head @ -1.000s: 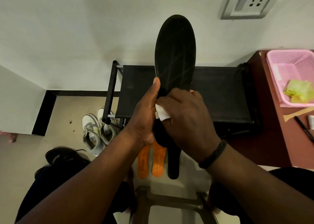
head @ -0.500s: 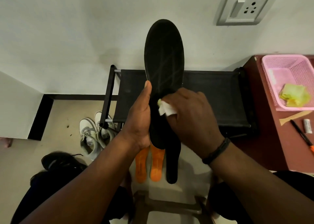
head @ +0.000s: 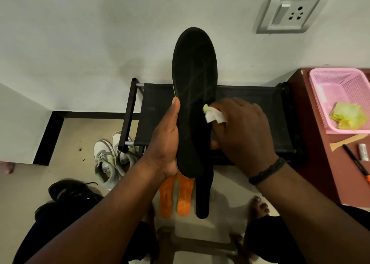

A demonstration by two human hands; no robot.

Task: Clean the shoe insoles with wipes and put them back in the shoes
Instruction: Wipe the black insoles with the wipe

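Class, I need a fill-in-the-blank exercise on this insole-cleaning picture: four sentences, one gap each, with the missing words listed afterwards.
1. The left hand holds a black insole by its ____ edge.
2. The right hand pinches a ____ wipe against the insole.
3. On the floor lie two ____ insoles beside another black one.
4. The pink basket holds something crumpled and ____.

Missing words: left; white; orange; yellow-green

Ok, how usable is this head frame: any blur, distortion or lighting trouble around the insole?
Head view: the black insole and white wipe are sharp; wide-angle bending skews the wall socket; light is soft and even, leaving the insole's dark surface low in detail, with no glare.
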